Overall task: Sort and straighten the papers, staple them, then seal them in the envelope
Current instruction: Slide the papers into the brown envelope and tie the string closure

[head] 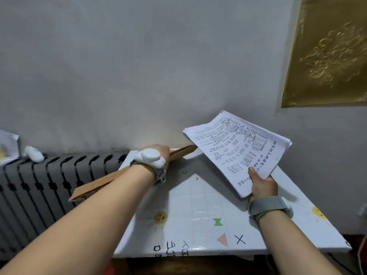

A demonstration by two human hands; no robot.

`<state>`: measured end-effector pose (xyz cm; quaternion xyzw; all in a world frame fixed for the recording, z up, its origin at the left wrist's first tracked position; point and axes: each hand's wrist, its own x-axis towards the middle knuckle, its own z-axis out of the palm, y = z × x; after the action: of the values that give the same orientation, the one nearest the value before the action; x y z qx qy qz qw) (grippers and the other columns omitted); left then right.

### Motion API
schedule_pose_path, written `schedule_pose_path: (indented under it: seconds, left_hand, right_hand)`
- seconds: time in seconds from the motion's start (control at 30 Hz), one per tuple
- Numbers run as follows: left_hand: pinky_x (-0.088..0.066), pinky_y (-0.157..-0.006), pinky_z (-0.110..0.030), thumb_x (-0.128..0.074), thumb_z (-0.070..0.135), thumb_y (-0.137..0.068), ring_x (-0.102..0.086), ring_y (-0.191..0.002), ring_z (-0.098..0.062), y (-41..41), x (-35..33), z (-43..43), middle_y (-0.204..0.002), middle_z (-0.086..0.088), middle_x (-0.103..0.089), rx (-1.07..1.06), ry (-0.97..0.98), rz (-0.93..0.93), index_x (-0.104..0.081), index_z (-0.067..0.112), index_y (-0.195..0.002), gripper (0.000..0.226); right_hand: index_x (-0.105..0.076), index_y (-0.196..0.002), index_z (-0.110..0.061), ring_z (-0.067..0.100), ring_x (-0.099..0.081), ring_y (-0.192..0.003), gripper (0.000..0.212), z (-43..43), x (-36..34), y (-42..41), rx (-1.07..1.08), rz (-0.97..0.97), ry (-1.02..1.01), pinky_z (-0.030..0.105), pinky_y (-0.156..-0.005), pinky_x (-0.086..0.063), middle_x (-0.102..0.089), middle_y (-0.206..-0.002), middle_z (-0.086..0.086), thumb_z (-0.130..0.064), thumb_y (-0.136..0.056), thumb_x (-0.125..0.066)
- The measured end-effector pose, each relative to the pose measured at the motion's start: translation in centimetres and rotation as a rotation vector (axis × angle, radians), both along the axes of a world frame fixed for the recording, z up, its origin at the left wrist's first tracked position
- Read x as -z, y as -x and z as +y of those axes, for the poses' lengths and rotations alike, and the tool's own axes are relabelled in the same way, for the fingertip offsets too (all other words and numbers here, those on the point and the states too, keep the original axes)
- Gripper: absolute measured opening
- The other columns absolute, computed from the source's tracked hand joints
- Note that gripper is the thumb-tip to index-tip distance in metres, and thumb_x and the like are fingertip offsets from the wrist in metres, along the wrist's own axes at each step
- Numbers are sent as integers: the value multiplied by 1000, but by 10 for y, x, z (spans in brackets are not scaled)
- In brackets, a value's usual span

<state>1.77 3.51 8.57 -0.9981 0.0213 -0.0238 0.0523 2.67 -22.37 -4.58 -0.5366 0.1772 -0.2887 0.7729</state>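
My right hand grips the near corner of a stack of printed papers, holding it tilted in the air above the table's far right part, thumb on top. My left hand reaches to the table's far left corner and holds a brown kraft envelope, seen nearly edge-on, which runs from over the radiator to under the papers. A white device sits on the back of that hand and hides its fingers. No stapler is in view.
A white table with printed grid, sun faces and coloured shapes stands against a grey wall. A dark radiator lies to the left, with a white object and more papers on top. A gold embossed panel hangs upper right.
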Motion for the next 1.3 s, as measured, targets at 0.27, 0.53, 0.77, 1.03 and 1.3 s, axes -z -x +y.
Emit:
schedule_pose_path:
  seconds: [0.27,0.53,0.77,1.03,1.3]
  left_hand:
    - [-42,-81,-29,-47,6,-87,-58,-105,-27,6,-121,26,-124,-6,-59,39,-12,-263,-57,21,-121,39]
    - [-36,-64,-16,-39,-1,-90,-57,-82,-18,2,-154,22,-98,-3,-66,138,208,-240,-65,23,-114,42]
    - [-45,-79,-26,-42,6,-72,-60,-88,-22,-51,-53,5,-112,-4,-56,29,241,-234,-61,25,-103,41]
    - [-42,-85,-30,-50,29,-88,-56,-100,-16,-108,100,-14,-102,6,-59,206,600,-234,-59,32,-109,23]
    - [-44,-59,-24,-55,57,-83,-53,-45,-11,-96,95,-25,-58,3,-65,398,967,370,-71,18,-64,46]
  right_hand:
    - [-63,-111,2,23,-60,-98,28,-2,0,2,-23,68,120,32,-89,-45,-65,-107,15,-10,-86,-65]
    - [-66,-101,4,21,-59,-86,27,5,-4,-1,-150,105,218,35,-81,-47,-67,-98,16,-10,-78,-71]
    - [-67,-97,-3,27,-65,-86,15,6,3,-8,-156,155,326,36,-80,-51,-69,-91,12,-10,-84,-65]
    - [-68,-77,-14,29,-69,-82,5,-2,16,-17,-132,195,309,48,-82,-55,-73,-83,4,-16,-82,-68]
    - [-68,-81,-13,29,-69,-85,9,6,7,-11,-163,148,239,44,-84,-54,-73,-88,3,-6,-84,-64]
